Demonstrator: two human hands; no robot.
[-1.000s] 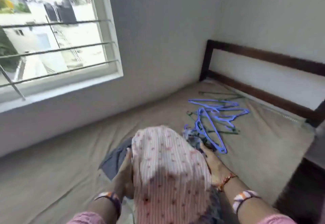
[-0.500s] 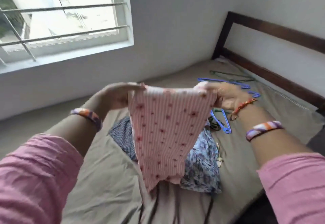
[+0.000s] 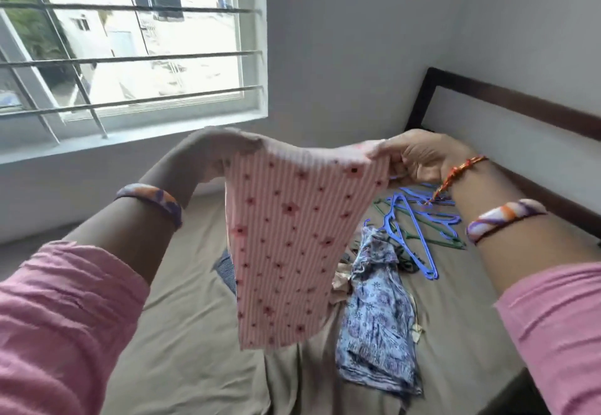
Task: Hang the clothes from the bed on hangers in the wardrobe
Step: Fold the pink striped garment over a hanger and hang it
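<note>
A: What is changing here compared with a moment ago?

B: The pink striped garment (image 3: 286,245) is now hanging free in the air. A second ago it was lying bunched on the pile on the bed (image 3: 182,317); now it is being held up by its top edge and is dropping down flat, with its lower hem clear of the sheet.

A: And how is each grip doing?

B: The left hand (image 3: 208,157) is pinching one top corner, with the fabric folding over its fingers. The right hand (image 3: 419,157) is pinching the other corner, its fingers curled around the cloth. Both are grasping the same piece, with the top edge sagging slightly between them.

A: Where are the other clothes sitting?

B: The blue floral garment (image 3: 377,317) is lying crumpled on the bed just below and to the right, and a dark striped piece (image 3: 226,268) is peeking out behind the pink one. The blue and green hangers (image 3: 419,229) are lying in a loose heap farther up the bed, near the headboard (image 3: 507,102).

A: So what is this meaning for the task?

B: I am judging that the first garment is being opened out to find its shoulders or waistband. A hanger is not yet in either hand, so one hand is going to need to let go. The wardrobe is not showing in this view.
</note>
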